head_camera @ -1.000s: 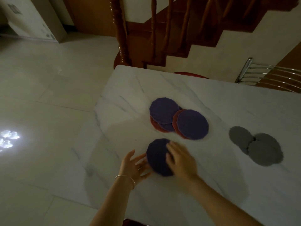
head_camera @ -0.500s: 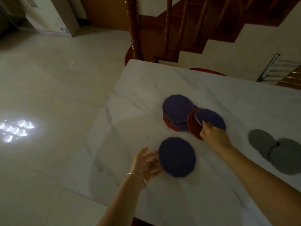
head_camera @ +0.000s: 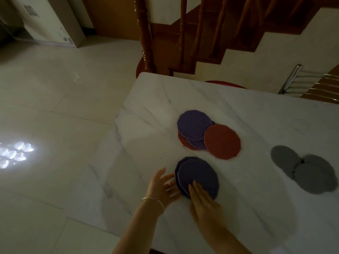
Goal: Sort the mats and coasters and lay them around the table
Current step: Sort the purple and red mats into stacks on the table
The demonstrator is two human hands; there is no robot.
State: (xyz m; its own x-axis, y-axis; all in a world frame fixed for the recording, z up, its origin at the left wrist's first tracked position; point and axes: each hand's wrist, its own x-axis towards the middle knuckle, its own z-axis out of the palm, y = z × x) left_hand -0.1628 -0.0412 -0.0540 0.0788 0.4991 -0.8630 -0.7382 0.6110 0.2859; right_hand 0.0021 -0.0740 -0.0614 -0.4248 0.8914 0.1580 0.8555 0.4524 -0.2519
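Two purple coasters (head_camera: 199,176) lie stacked, slightly offset, near the front of the white marble table (head_camera: 256,116). My right hand (head_camera: 203,200) rests flat on the top coaster's near edge. With fingers spread, my left hand (head_camera: 163,186) touches the stack's left edge; a silver bangle sits on that wrist. Behind the stack is a mixed pile: a purple coaster (head_camera: 194,126) on top at the left and a red coaster (head_camera: 222,143) at the right, with more purple and red ones partly hidden under them. Three grey coasters (head_camera: 304,171) overlap at the right.
The table's left edge drops to a pale tiled floor (head_camera: 55,107). A wooden staircase (head_camera: 192,33) with a turned post rises behind the table. At the far side a red seat (head_camera: 225,84) shows, and a metal chair back (head_camera: 311,83) stands at the right.
My right hand took the purple coaster off the red one in the mixed pile and brought it onto the near purple coaster. The left hand stayed by the stack.
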